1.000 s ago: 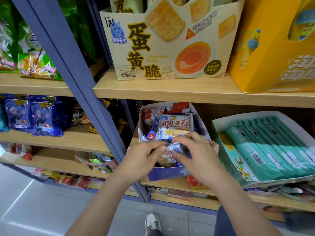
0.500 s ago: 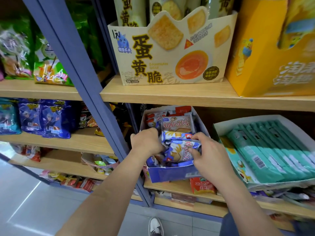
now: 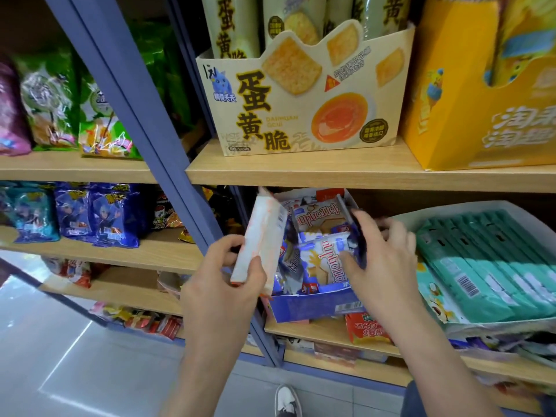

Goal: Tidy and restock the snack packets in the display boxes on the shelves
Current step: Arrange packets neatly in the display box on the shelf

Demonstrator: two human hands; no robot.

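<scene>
A blue display box (image 3: 313,305) stands on the middle shelf, filled with blue-and-white snack packets (image 3: 325,260). My left hand (image 3: 222,284) grips a white-and-orange packet (image 3: 264,236) by its lower end and holds it upright at the box's left side, above the rim. My right hand (image 3: 382,266) holds the box's right wall, thumb inside against a packet and fingers curled round the outside.
A tray of green packets (image 3: 487,260) sits just right of the box. Above, a cream cracker box (image 3: 301,100) and a yellow box (image 3: 481,100) stand on the wooden shelf (image 3: 331,173). A blue upright (image 3: 144,115) runs left of my hands. An orange packet (image 3: 364,329) lies under the box.
My left hand has pulled a white-and-orange packet up out of the box's left side. My right hand has shifted from the packets to the box's right wall.
</scene>
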